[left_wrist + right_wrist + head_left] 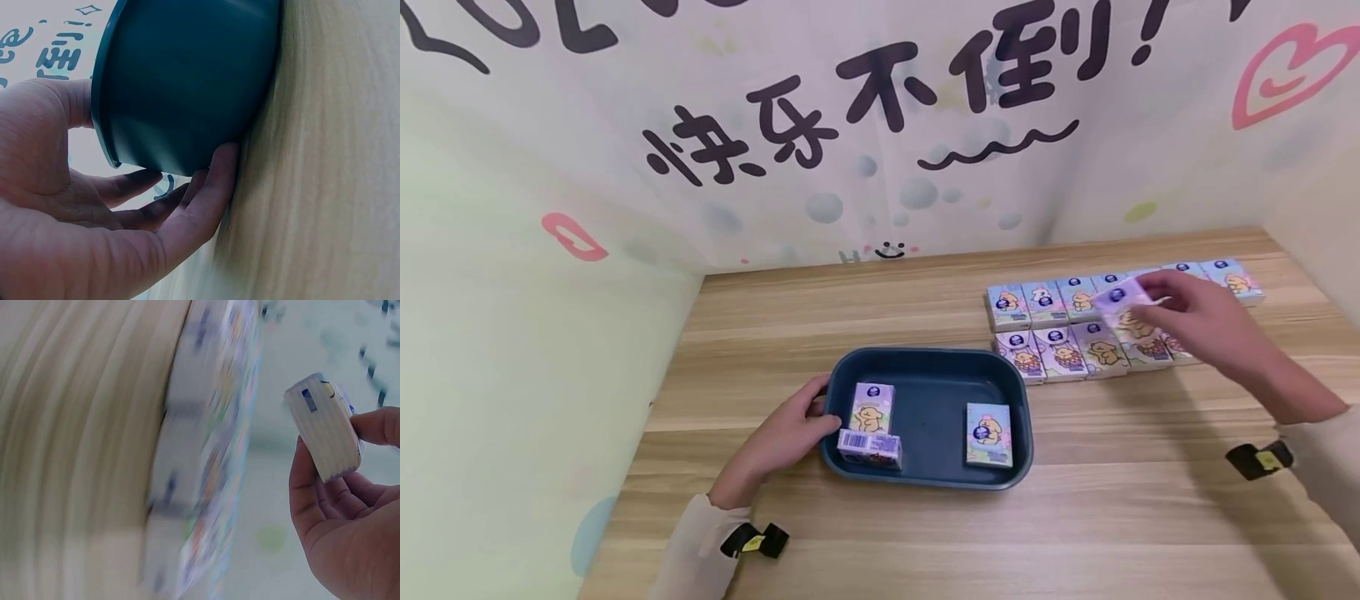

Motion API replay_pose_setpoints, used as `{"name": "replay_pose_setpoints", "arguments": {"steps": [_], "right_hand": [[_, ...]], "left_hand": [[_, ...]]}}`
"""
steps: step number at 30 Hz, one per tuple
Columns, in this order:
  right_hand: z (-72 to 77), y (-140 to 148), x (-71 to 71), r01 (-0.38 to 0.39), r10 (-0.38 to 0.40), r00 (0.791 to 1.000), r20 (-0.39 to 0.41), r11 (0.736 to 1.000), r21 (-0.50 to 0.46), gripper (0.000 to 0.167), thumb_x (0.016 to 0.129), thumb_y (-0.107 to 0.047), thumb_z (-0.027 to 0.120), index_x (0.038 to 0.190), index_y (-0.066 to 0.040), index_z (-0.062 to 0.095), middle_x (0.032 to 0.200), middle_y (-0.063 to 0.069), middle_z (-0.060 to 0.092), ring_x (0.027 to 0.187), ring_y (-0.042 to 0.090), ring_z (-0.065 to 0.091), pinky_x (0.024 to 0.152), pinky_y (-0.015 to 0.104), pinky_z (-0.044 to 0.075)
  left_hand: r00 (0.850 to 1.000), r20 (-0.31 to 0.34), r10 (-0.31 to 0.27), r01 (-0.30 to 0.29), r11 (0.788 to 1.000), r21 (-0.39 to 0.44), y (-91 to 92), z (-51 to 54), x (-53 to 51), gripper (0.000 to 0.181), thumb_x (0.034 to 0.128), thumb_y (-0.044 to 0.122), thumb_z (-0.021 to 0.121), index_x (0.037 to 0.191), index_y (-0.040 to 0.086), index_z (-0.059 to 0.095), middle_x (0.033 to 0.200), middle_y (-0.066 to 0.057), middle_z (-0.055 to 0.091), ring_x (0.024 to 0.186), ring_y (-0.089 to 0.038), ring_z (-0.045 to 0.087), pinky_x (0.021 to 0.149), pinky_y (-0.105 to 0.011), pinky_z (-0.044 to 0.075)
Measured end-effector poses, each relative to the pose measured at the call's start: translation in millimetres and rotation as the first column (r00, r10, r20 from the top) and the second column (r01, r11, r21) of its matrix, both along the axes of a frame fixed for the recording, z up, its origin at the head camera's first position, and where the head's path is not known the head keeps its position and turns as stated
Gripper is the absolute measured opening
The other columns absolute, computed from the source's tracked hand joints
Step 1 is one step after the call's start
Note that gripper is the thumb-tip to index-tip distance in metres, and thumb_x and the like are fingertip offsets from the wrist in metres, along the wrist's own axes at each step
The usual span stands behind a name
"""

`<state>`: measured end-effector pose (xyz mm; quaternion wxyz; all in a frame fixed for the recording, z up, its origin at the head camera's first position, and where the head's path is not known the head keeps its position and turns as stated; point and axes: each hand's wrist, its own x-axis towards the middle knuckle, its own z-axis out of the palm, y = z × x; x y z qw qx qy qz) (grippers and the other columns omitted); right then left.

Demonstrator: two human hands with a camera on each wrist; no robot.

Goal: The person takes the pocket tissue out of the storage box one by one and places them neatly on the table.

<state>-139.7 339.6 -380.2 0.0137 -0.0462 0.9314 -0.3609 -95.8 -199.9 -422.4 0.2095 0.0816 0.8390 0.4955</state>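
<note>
In the head view my left hand (784, 435) grips the left end of a dark blue plastic tub (928, 421), thumb at the rim. From the left wrist, its fingers curl against the outside of the tub's wall (187, 81). Inside the tub, a purple tissue pack (872, 407) lies behind another pack on its side (870, 450); a light blue pack (989, 435) lies at the right. My right hand (1213, 329) pinches a purple tissue pack (1122, 310) between thumb and fingers, raised above the rows. Its pale ridged side (325, 428) faces the right wrist camera.
Two rows of tissue packs stand at the back right: light blue ones (1007, 307) behind, purple ones (1058, 354) in front. The wooden table (760, 333) meets a printed cloth wall (775, 200) at the back and further walls at both sides.
</note>
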Motion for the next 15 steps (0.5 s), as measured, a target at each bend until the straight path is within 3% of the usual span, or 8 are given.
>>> {"name": "replay_pose_setpoints", "arguments": {"steps": [2, 4, 10, 15], "right_hand": [[-6.2, 20.5, -1.5, 0.069, -0.069, 0.997, 0.022, 0.998, -0.005, 0.054, 0.111, -0.024, 0.062, 0.149, 0.013, 0.053, 0.136, 0.038, 0.062, 0.092, -0.016, 0.048, 0.069, 0.014, 0.05], [-11.3, 38.9, -1.9, 0.142, -0.14, 0.989, 0.055, 0.99, -0.017, 0.058, 0.112, -0.025, 0.056, 0.152, 0.016, 0.047, 0.142, 0.042, 0.054, 0.095, -0.012, 0.046, 0.068, 0.01, 0.046], [-23.1, 80.2, -1.4, 0.321, -0.313, 0.937, 0.155, 0.947, -0.029, 0.068, 0.114, -0.027, 0.042, 0.16, 0.022, 0.03, 0.155, 0.048, 0.037, 0.106, 0.026, 0.047, 0.067, 0.013, 0.042], [-31.2, 99.7, -0.4, 0.397, -0.382, 0.892, 0.241, 0.918, -0.012, 0.071, 0.113, -0.028, 0.037, 0.16, 0.024, 0.023, 0.158, 0.049, 0.03, 0.114, 0.046, 0.04, 0.076, 0.024, 0.04]], "left_hand": [[1.0, 0.004, 0.0, 0.0, 1.0, -0.001, -0.3, 0.3, 0.0, 0.065, 0.1074, 0.013, 0.062, 0.167, 0.0, 0.039, 0.15, -0.028, 0.061, 0.133, -0.038, 0.065, 0.11, -0.057, 0.055], [1.0, 0.008, 0.002, -0.002, 1.0, 0.003, -0.2, 0.8, 0.2, 0.065, 0.1072, 0.013, 0.062, 0.167, 0.0, 0.039, 0.15, -0.028, 0.061, 0.133, -0.038, 0.065, 0.11, -0.057, 0.055], [1.0, 0.006, -0.008, 0.008, 1.0, 0.013, -0.8, 1.1, 0.7, 0.065, 0.1071, 0.013, 0.062, 0.166, -0.002, 0.039, 0.15, -0.029, 0.06, 0.133, -0.04, 0.064, 0.109, -0.058, 0.056], [1.0, 0.003, -0.012, 0.012, 1.0, 0.017, -0.9, 1.2, 1.0, 0.065, 0.1072, 0.012, 0.062, 0.166, -0.002, 0.039, 0.15, -0.029, 0.061, 0.132, -0.039, 0.065, 0.108, -0.057, 0.056]]}}
